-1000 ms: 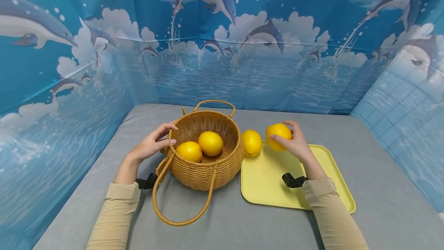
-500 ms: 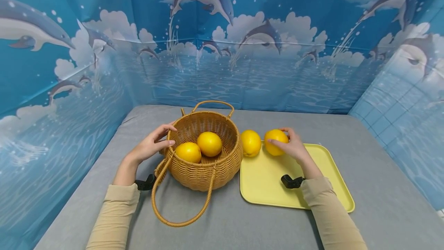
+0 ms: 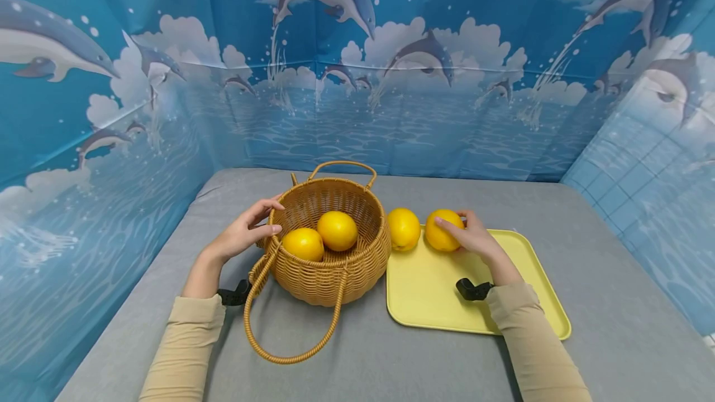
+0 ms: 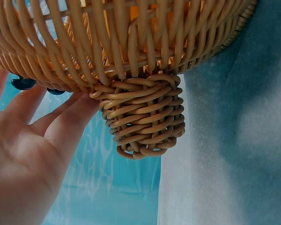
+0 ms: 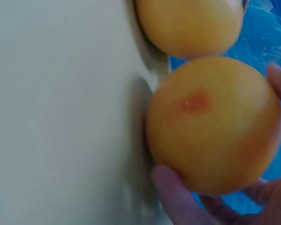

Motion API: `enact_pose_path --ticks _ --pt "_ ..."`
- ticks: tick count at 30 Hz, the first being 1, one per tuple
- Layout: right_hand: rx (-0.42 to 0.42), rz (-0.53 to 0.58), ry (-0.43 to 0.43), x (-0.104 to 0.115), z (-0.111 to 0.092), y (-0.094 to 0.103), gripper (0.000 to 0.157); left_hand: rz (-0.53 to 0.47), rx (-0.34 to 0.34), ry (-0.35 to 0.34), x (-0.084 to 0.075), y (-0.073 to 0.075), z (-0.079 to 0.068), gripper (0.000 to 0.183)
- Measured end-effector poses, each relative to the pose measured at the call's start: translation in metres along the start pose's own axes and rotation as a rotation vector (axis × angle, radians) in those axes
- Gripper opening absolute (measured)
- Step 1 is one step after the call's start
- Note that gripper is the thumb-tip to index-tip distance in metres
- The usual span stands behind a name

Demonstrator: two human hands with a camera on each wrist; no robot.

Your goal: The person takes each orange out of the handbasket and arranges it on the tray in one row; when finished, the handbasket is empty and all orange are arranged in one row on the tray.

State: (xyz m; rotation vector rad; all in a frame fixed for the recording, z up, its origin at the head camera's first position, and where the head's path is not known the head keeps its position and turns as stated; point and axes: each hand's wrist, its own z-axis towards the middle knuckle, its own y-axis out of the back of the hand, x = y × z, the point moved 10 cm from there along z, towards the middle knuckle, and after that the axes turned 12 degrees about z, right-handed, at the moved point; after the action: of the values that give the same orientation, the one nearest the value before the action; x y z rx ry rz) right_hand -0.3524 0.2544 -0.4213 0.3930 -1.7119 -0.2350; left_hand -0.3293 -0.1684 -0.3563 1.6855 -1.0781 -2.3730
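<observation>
My left hand [image 3: 246,229] rests at the left rim of a round wicker basket [image 3: 318,281], its fingers along the woven side in the left wrist view. Two glossy yellow fruits lie in the basket, a front one [image 3: 303,244] and a rear one [image 3: 338,231]. Thumb and fingers of my right hand [image 3: 473,236] are around another yellow fruit [image 3: 444,230] at the far left part of a yellow tray [image 3: 441,303]. In the right wrist view this fruit [image 5: 213,126] shows a small orange-red mark. One more yellow fruit [image 3: 404,229] sits between it and the basket.
The basket's front handle [image 3: 290,360] hangs down over the grey table covering [image 3: 368,365]; its rear handle [image 3: 346,164] stands up. A short woven piece [image 4: 145,115] juts from the basket's side. Dolphin-print curtains [image 3: 346,110] enclose the table.
My right hand has lowered its fruit onto the far left of the tray, then shifted slightly to the right around it. My left hand has stayed at the basket rim.
</observation>
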Motion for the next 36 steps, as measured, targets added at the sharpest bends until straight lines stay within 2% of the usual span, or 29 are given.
enact_pose_path --ticks 4,7,11,17,27,34,36 --pt "0.082 0.043 -0.032 -0.002 -0.003 -0.002 0.096 -0.002 -0.002 0.004 0.0 0.0 0.0 0.043" --pt "0.112 0.066 -0.042 -0.004 -0.004 -0.002 0.098 -0.002 -0.004 -0.001 0.0 0.0 0.0 0.042" --pt "0.142 0.069 0.003 -0.002 -0.002 -0.005 0.098 -0.004 -0.004 -0.006 0.001 0.0 0.0 0.041" --pt "0.159 0.041 0.146 0.009 -0.002 -0.009 0.096 -0.007 -0.001 -0.005 0.001 0.0 0.0 0.043" --pt "0.151 0.03 0.144 0.039 -0.025 -0.016 0.089 -0.001 0.004 -0.009 0.0 0.0 0.001 0.044" --pt "0.128 0.016 0.133 0.006 0.002 -0.01 0.1 0.003 -0.002 -0.013 0.001 0.001 0.001 0.042" --pt "0.134 0.013 0.124 0.004 0.003 -0.01 0.101 0.001 -0.001 -0.015 0.001 0.0 0.001 0.042"
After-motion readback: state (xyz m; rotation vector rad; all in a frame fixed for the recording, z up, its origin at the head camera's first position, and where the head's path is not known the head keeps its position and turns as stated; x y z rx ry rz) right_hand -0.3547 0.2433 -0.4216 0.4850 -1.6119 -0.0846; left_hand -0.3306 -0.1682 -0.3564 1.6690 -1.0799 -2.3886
